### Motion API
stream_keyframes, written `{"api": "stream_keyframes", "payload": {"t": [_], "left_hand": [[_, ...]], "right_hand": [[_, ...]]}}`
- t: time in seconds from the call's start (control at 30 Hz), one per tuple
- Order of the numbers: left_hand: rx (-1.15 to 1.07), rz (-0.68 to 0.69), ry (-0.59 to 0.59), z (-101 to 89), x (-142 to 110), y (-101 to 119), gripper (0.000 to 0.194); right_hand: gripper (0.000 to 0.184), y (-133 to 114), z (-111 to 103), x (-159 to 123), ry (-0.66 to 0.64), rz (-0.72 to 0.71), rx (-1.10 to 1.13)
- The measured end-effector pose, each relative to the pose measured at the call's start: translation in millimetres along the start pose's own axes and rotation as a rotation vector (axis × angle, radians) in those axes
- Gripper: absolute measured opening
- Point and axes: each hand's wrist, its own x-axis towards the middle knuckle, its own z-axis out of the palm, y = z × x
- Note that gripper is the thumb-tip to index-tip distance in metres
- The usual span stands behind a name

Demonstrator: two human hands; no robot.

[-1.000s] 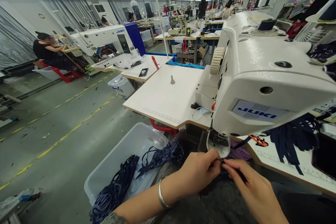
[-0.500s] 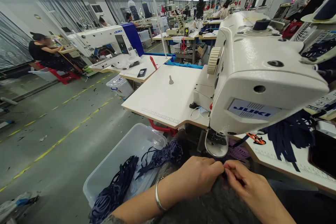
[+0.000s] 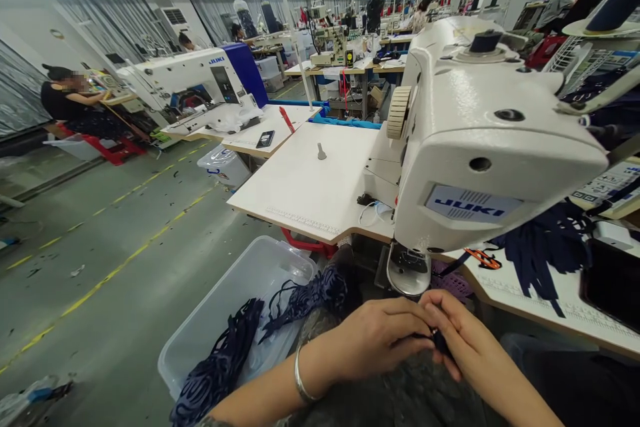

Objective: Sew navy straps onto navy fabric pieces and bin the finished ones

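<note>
My left hand, with a silver bangle at the wrist, meets my right hand above my lap, just below the sewing machine's head. Both hands are closed, fingertips together, around a small dark piece of fabric, most of it hidden by the fingers. Just beyond them is the rounded metal end of the sewing machine's arm. The white sewing machine rises above on the right. To the left, dark navy fabric strips lie bundled in a clear plastic bin, and another navy bundle hangs over its edge.
A white worktable with a small grey metal piece extends ahead. On the right, navy strips, orange-handled snips and a black phone-like device lie on the table. A purple basket sits beneath. A person sits far left.
My fingers have shifted their hold; the left fingers now reach forward and the dark piece shows between the hands. The view has turned slightly to the right.
</note>
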Motion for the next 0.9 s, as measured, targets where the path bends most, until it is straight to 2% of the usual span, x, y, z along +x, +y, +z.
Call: {"api": "stream_keyframes", "payload": {"t": [0.13, 0.27, 0.37, 0.43, 0.5, 0.6, 0.67, 0.77, 0.83, 0.9], "left_hand": [[0.032, -0.12, 0.174, 6.7, -2, -4, 0.012], [-0.279, -0.28, 0.256, 7.8, -1, -3, 0.014], [-0.471, -0.339, 0.278, 6.2, 2, -1, 0.015], [-0.526, -0.363, 0.327, 5.9, 4, 0, 0.018], [-0.523, -0.403, 0.385, 6.6, 6, 0, 0.02], [-0.508, -0.455, 0.444, 9.6, 9, 0, 0.024], [-0.56, -0.454, 0.438, 12.7, 10, 0, 0.026], [-0.562, -0.425, 0.411, 18.9, 10, 0, 0.022], [-0.439, -0.365, 0.424, 23.6, 9, 0, 0.014], [-0.265, -0.241, 0.464, 28.5, 6, -2, 0.007]], "right_hand": [[0.036, -1, -4, -4, 0.202, -0.158, -0.094], [0.025, 1, -15, 0, 0.264, -0.336, -0.268], [0.012, 2, -24, 8, 0.276, -0.56, -0.436], [0.009, 4, -28, 10, 0.389, -0.733, -0.536], [0.006, 10, -28, 7, 0.495, -0.809, -0.535], [0.019, 25, -22, 2, 0.426, -0.731, -0.46], [0.021, 35, -14, 2, 0.341, -0.648, -0.421], [0.023, 41, 0, 5, 0.306, -0.517, -0.243], [0.017, 40, 9, 6, 0.363, -0.473, -0.09], [0.009, 38, 16, 6, 0.472, -0.51, 0.002]]}}
